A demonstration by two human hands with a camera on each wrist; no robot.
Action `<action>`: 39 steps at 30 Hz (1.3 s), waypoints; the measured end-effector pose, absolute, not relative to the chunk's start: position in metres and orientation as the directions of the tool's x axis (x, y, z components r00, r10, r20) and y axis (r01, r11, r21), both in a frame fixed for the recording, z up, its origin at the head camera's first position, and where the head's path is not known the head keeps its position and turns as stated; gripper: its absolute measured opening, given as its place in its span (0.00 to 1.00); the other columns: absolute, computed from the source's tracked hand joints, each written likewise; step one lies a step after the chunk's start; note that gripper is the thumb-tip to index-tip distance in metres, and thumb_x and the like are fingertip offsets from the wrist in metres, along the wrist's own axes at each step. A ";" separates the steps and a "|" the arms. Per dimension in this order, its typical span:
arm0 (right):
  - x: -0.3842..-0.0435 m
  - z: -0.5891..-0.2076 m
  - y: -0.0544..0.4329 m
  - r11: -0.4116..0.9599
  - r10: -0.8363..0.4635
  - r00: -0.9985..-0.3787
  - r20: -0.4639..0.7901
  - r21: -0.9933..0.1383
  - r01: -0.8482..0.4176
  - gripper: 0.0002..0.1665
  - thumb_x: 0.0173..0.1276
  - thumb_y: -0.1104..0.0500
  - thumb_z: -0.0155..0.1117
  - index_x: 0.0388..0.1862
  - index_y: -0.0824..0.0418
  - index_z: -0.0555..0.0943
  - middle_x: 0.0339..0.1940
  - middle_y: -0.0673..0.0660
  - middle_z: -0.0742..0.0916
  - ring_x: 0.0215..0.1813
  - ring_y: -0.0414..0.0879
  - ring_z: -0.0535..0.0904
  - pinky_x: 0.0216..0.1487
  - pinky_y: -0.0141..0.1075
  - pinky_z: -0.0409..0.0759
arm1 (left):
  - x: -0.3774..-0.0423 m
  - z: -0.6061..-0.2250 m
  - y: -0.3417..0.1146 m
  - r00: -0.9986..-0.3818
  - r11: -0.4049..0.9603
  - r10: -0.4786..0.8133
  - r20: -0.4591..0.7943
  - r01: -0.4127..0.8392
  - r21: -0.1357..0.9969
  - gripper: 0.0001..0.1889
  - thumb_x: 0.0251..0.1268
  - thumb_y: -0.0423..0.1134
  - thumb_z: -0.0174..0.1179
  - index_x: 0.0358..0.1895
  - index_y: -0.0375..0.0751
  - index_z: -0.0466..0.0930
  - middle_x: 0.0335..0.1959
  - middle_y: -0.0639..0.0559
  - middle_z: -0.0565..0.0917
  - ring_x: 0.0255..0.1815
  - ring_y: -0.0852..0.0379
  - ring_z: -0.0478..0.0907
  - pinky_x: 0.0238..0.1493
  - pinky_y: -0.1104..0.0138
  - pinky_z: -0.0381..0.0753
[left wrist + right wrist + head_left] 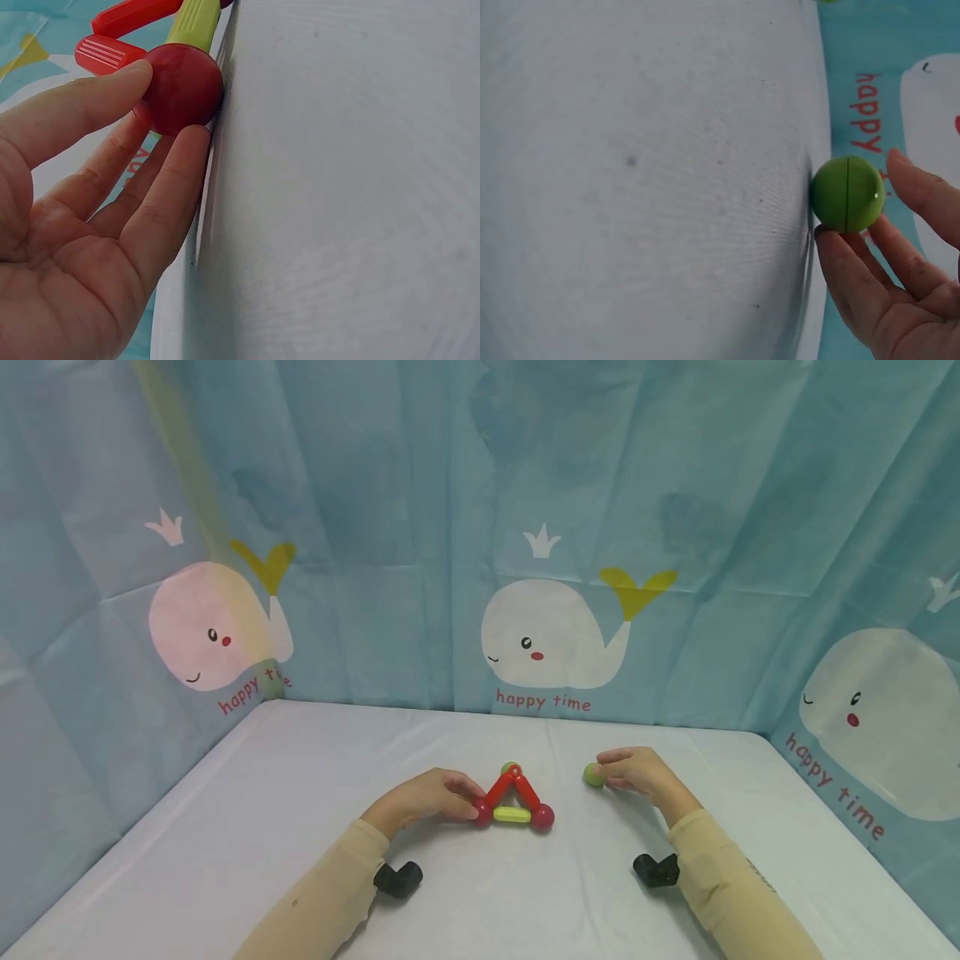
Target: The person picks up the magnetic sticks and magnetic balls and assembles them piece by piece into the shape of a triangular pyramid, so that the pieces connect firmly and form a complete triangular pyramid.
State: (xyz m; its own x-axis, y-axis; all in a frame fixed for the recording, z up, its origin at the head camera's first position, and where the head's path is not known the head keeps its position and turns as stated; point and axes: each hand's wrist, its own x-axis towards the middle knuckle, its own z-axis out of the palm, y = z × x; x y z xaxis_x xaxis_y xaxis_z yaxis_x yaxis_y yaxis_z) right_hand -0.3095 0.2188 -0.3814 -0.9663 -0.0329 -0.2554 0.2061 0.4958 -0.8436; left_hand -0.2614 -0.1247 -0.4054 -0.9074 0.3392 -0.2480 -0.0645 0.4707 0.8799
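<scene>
A triangle of magnetic sticks and balls lies on the white table. It has two red sticks [527, 792], a yellow-green stick [512, 815], a dark red ball [542, 817] at its right corner and a green ball [509, 767] at its far tip. My left hand [442, 793] pinches the dark red ball [184, 88] at the left corner between thumb and fingers. To the right, my right hand [637, 774] has its fingers against a loose green ball [847, 195] on the table. In the right wrist view the thumb stands slightly apart from that ball.
The white-covered table [480, 893] ends at a blue curtain [375, 635] printed with whales, which hangs at the back and both sides. Black camera mounts [399, 880] sit at both wrists.
</scene>
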 end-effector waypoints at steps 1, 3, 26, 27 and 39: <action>-0.309 -0.382 0.218 0.498 -0.025 -0.966 -0.257 -0.841 0.210 0.30 0.63 0.59 0.72 0.61 0.70 0.77 0.63 0.67 0.81 0.48 0.43 0.85 0.57 0.41 0.83 | -0.262 -0.406 -0.124 -0.908 0.470 0.337 -0.248 -0.066 0.880 0.15 0.56 0.38 0.70 0.48 0.45 0.85 0.48 0.53 0.85 0.50 0.56 0.78 0.55 0.59 0.79; -0.309 -0.382 0.217 0.511 -0.014 -0.965 -0.261 -0.832 0.217 0.29 0.63 0.59 0.72 0.61 0.70 0.78 0.63 0.68 0.81 0.48 0.43 0.85 0.56 0.40 0.83 | -0.262 -0.406 -0.124 -0.909 0.467 0.333 -0.251 -0.072 0.881 0.15 0.56 0.38 0.70 0.48 0.46 0.85 0.48 0.53 0.84 0.51 0.55 0.77 0.56 0.58 0.79; -0.295 -0.364 0.174 0.593 -0.113 -0.972 -0.205 -0.799 0.100 0.25 0.61 0.52 0.74 0.55 0.63 0.84 0.54 0.60 0.87 0.52 0.48 0.84 0.59 0.46 0.82 | -0.259 -0.403 -0.124 -0.910 0.460 0.328 -0.255 -0.082 0.884 0.15 0.56 0.37 0.70 0.48 0.45 0.85 0.47 0.53 0.85 0.47 0.56 0.79 0.53 0.60 0.81; -0.293 -0.362 0.171 0.587 -0.120 -0.972 -0.201 -0.804 0.094 0.25 0.61 0.52 0.74 0.55 0.62 0.84 0.53 0.60 0.88 0.51 0.47 0.84 0.59 0.46 0.82 | -0.259 -0.403 -0.124 -0.909 0.458 0.329 -0.255 -0.082 0.885 0.15 0.56 0.37 0.70 0.48 0.45 0.85 0.47 0.53 0.85 0.47 0.56 0.80 0.53 0.60 0.81; -0.276 -0.342 0.146 0.557 -0.178 -0.974 -0.138 -0.831 0.016 0.25 0.62 0.51 0.73 0.56 0.61 0.84 0.52 0.58 0.88 0.48 0.46 0.87 0.59 0.46 0.83 | -0.257 -0.402 -0.124 -0.907 0.447 0.330 -0.262 -0.094 0.890 0.15 0.56 0.37 0.71 0.48 0.44 0.85 0.47 0.52 0.85 0.46 0.56 0.81 0.52 0.61 0.82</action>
